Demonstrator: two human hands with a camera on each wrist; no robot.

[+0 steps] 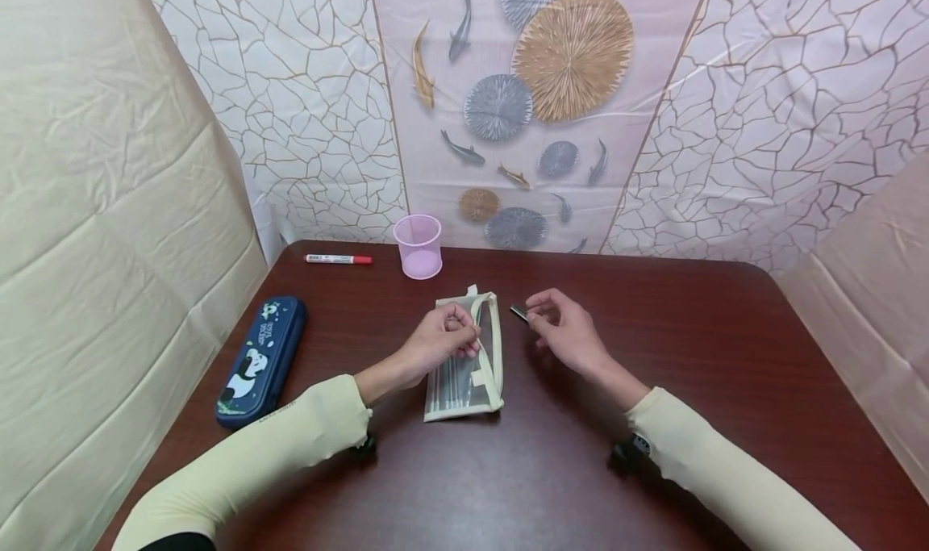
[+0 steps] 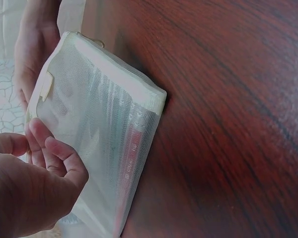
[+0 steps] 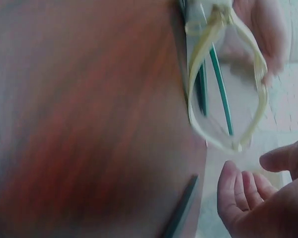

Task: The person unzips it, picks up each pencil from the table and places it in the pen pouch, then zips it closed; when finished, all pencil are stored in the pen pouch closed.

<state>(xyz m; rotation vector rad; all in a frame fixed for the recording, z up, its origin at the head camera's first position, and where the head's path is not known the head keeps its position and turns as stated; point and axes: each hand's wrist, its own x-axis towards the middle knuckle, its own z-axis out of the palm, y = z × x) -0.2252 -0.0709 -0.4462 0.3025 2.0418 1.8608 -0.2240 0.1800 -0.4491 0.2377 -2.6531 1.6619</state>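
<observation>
A see-through mesh pencil pouch (image 1: 453, 386) with cream edging lies on the table, its zipped mouth gaping wide in the right wrist view. My left hand (image 1: 444, 337) pinches one edge of that mouth between thumb and fingers. Inside are green pencils (image 3: 221, 89), and a red strip with white lettering (image 2: 130, 158) shows through the mesh. To the right of the pouch, a dark pencil-like stick (image 3: 182, 208) lies on the table. My right hand (image 1: 569, 333) hovers beside it, thumb and fingers apart, with nothing between them.
A blue panda pencil case (image 1: 250, 365) lies at the left. Near the back edge are a red-capped white marker (image 1: 339, 259) and a pink cup (image 1: 419, 256). Patterned cloth hangs behind the brown table (image 1: 711, 357).
</observation>
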